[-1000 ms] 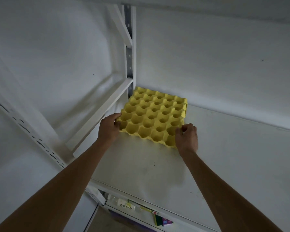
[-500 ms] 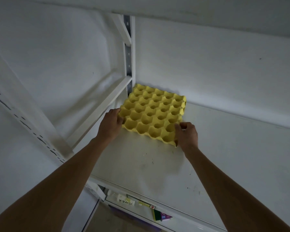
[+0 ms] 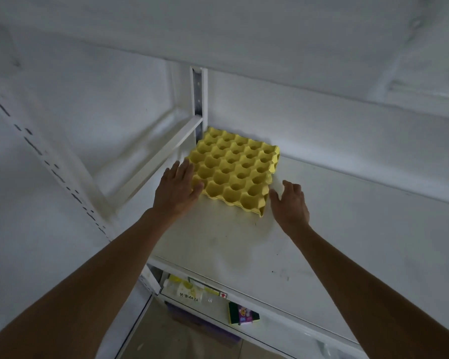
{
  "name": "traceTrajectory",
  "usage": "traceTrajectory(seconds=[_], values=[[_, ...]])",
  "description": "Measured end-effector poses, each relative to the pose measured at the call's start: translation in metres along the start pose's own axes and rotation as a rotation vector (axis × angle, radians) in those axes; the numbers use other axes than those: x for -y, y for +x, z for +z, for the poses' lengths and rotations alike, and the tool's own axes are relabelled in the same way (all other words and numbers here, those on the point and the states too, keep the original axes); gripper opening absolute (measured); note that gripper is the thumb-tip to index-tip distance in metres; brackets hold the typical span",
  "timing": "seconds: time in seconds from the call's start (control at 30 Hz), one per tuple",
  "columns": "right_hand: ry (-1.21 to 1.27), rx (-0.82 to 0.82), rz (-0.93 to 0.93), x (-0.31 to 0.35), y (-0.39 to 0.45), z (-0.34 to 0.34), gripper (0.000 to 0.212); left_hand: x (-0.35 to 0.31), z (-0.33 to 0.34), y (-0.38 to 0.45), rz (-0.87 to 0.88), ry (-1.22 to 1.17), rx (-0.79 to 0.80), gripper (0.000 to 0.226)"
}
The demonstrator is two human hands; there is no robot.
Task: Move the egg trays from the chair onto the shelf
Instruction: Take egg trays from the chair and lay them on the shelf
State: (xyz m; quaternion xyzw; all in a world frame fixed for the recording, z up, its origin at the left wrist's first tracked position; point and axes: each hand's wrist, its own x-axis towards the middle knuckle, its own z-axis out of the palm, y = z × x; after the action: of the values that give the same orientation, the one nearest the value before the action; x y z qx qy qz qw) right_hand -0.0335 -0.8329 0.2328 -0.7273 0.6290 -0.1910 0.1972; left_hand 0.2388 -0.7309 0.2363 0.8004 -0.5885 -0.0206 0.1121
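Both hands spread-fingered: left hand (image 3: 178, 189) touching one yellow egg tray (image 3: 235, 172); right hand (image 3: 290, 203) just beside it, on shelf (image 3: 347, 229).

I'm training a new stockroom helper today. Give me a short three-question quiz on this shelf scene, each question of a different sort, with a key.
1. True or false: the yellow egg tray lies flat on the shelf.
2. Which hand touches the tray? A) left hand B) right hand C) neither
3. Fill in: the tray sits in the shelf's back ___ corner, by the upright post.

Key: 1 true. 2 A: its fingers lie straight against the tray's left edge, while the right hand is open just off the near right corner. 3 left.
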Motion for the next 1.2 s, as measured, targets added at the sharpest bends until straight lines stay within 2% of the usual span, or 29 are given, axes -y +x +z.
traceTrajectory(seconds=[0.2, 0.37, 0.5, 0.73, 0.83, 0.93, 1.2], values=[[-0.148, 0.038, -0.273, 0.009, -0.017, -0.020, 0.057, -0.012, -0.025, -0.035, -0.069, -0.010, -0.015, 0.073], [-0.286, 0.132, -0.502, 0.017, -0.041, -0.026, 0.058, -0.020, -0.041, -0.096, -0.153, 0.022, 0.011, 0.074], [-0.422, 0.164, -0.777, 0.031, -0.072, -0.030, 0.060, -0.021, -0.053, -0.162, -0.227, 0.005, 0.007, 0.068], [-0.443, 0.241, -1.281, 0.086, -0.181, -0.006, 0.056, -0.017, -0.061, -0.290, -0.359, -0.012, -0.027, 0.062], [-0.394, 0.317, -1.391, 0.109, -0.239, 0.016, 0.055, -0.002, -0.058, -0.361, -0.487, -0.017, -0.018, 0.058], [-0.370, 0.419, -1.492, 0.124, -0.302, 0.045, 0.051, 0.019, -0.052, -0.451, -0.685, -0.055, 0.015, 0.055], [-0.548, 0.755, -1.628, 0.115, -0.477, 0.121, 0.052, 0.018, -0.024, -0.700, -1.130, -0.098, 0.161, 0.058]])
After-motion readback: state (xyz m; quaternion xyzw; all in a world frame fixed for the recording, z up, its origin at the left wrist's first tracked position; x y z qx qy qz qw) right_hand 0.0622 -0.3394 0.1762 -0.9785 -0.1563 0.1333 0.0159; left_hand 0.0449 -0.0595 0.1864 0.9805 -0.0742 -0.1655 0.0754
